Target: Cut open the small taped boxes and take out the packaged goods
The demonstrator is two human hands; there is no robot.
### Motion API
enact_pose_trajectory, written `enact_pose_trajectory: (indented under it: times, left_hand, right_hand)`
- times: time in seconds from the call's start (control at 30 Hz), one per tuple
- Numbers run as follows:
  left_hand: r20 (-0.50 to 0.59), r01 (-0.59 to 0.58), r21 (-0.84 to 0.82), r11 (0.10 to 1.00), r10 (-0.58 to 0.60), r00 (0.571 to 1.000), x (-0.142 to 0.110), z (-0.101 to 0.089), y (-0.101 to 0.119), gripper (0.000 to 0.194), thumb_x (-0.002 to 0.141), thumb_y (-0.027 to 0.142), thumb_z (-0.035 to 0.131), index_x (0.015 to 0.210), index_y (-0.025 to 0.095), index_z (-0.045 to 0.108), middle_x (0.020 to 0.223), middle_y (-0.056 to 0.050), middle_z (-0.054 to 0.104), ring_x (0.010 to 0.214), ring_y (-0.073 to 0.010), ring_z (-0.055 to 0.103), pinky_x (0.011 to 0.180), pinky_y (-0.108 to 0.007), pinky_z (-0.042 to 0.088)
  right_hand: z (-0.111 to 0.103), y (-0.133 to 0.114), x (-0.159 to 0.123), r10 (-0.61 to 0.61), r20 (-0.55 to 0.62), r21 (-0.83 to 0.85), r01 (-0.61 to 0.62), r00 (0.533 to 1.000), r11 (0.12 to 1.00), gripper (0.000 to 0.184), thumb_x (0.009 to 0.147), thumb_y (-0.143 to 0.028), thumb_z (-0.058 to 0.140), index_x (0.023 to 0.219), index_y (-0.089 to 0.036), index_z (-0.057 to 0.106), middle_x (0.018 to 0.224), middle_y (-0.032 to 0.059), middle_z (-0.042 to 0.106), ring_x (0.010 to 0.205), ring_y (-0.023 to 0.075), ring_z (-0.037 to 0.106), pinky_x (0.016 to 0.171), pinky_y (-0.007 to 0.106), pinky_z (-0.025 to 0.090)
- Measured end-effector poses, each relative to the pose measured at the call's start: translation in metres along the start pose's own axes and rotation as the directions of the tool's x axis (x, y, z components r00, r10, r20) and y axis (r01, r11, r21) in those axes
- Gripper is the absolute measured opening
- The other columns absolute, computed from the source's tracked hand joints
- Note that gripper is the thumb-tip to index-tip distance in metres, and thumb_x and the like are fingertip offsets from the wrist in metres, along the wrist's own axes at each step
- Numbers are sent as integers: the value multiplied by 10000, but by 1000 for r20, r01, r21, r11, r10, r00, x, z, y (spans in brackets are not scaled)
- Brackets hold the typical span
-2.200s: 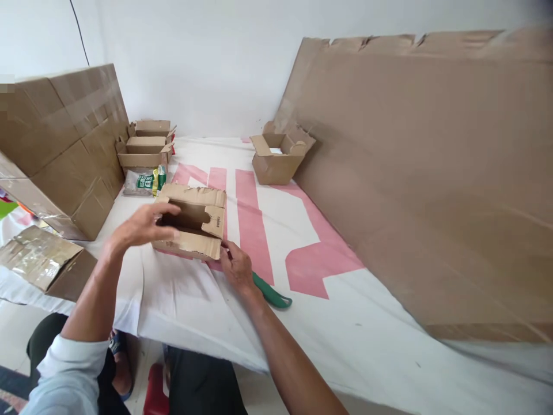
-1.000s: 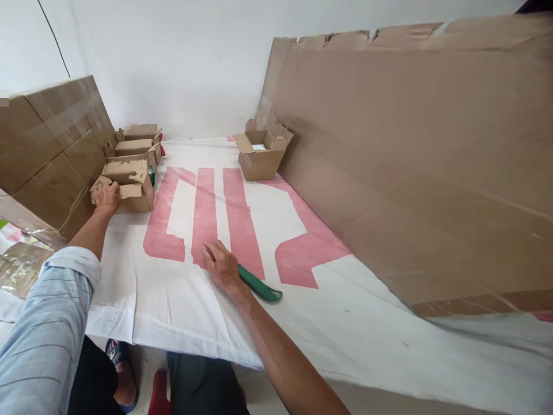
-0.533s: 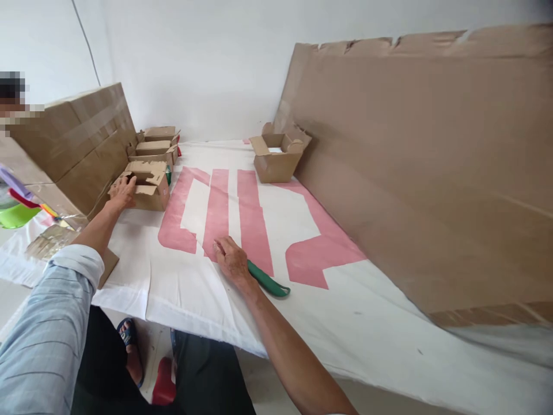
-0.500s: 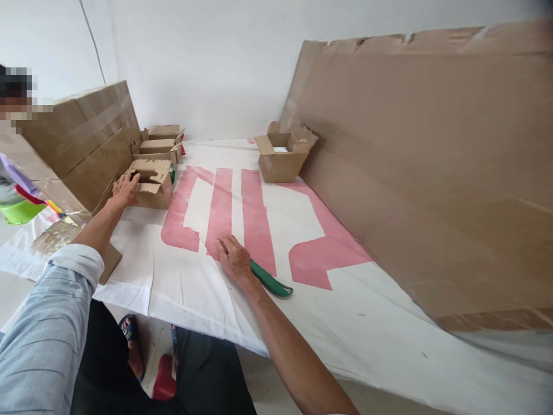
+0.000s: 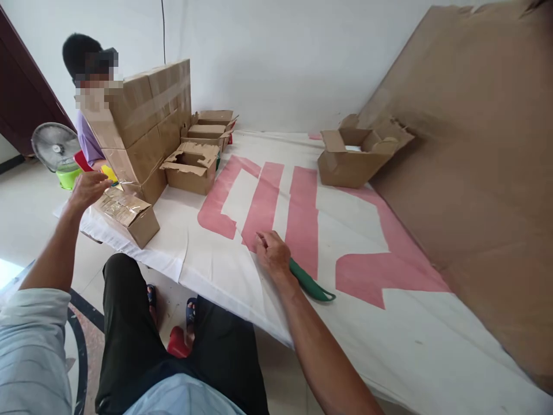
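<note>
My left hand (image 5: pixel 90 189) is over the table's left edge, above a small taped cardboard box (image 5: pixel 129 213). Its fingers are pressed together near a small dark bit at their tips; what they hold, if anything, is too small to name. Fingers curled, my right hand (image 5: pixel 273 251) rests on the white cloth (image 5: pixel 224 262) with its red printed shapes. A curved green handle with a loop at its end (image 5: pixel 311 282) sticks out from beneath the right wrist. The hand hides the handle's other end and whatever is in the fingers.
An open cardboard box (image 5: pixel 190 173) stands at the left, with more open boxes (image 5: pixel 209 131) behind it. Stacked taped cartons (image 5: pixel 151 127) screen a person (image 5: pixel 88 135) beside a fan (image 5: pixel 54 147). Another open box (image 5: pixel 352 164) touches a large leaning cardboard sheet (image 5: pixel 470 144).
My left hand has left the open box at the left and moved toward me and outward, past the small taped box. The view has swung left. My right hand stays on the cloth.
</note>
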State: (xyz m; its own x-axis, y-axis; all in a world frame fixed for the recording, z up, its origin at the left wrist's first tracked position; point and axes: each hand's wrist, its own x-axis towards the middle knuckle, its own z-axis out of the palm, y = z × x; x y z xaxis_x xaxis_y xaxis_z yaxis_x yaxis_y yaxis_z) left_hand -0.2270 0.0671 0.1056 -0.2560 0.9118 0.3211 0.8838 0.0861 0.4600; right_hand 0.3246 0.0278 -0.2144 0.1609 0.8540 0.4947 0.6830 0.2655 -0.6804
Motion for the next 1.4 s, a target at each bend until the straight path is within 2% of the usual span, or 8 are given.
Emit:
enact_pose_trajectory:
  times: [0.13,0.3,0.43,0.6,0.77,1.0,1.2,1.4]
  left_hand:
    - [16,159,63,985,-160,987,-13,7,-41,377,813,513,818,1003,189,856,1067,-144,850,1066,-350,763,1013,-445,596]
    - [32,195,-23,980,-195,980,-33,30,-55,481,799,516,796,1118,161,853,1109,-148,847,1089,-350,759,985,-424,584]
    - [49,125,-60,990,-122,991,-62,52,-39,620,789,575,784,1232,146,851,1150,-159,835,1111,-357,758,1007,-436,579]
    - [131,-27,-228,973,58,990,-129,85,8,754,812,697,790,1353,172,823,1134,-122,822,1003,-308,746,948,-421,594]
    - [228,9,-527,850,131,965,-176,110,44,734,825,718,828,1334,189,820,1197,-126,816,983,-285,752,879,-404,622]
    - [331,241,-757,608,39,943,-173,122,57,625,788,653,871,1218,200,848,1136,-102,849,1119,-328,756,915,-417,636]
    - [355,285,-769,573,12,935,-170,124,58,557,713,624,929,1082,216,845,1136,-83,856,1074,-296,758,877,-373,619]
    - [385,283,-767,576,59,921,-179,123,59,588,711,671,955,1071,218,850,1118,-89,853,1082,-308,768,899,-404,636]
  right_hand:
    - [1,2,-1,-20,-11,-19,20,1000,1000,316,1023,-364,527,1098,-234,806,1120,144,831,1009,310,755,859,417,595]
    - [3,1,0,-39,-14,-36,38,999,999,296,1007,-335,529,1073,-240,802,1109,137,823,1018,302,743,886,410,594]
    - [2,1,0,-29,-8,-49,28,1000,998,308,1024,-341,526,1075,-235,811,1108,142,812,1006,299,738,879,408,586]
    - [-1,-2,-2,-23,-8,-74,22,1000,997,319,1050,-385,522,1054,-233,802,1080,133,807,946,284,731,805,387,545]
    - [-6,-13,-1,-41,-4,-59,41,999,997,308,1043,-402,515,996,-246,778,978,116,788,909,279,719,804,391,544]
    - [-16,-53,-11,8,84,273,-31,996,962,384,1078,-521,568,1160,-234,811,1104,128,834,930,292,769,834,431,622]
    - [-12,-96,-32,35,195,464,-124,980,877,424,1101,-563,586,1244,-236,816,1203,103,854,1055,287,769,906,405,630]
    - [-14,-101,-46,138,159,508,-201,978,837,399,1055,-575,633,1196,-240,800,1154,87,863,1070,297,761,932,409,623]
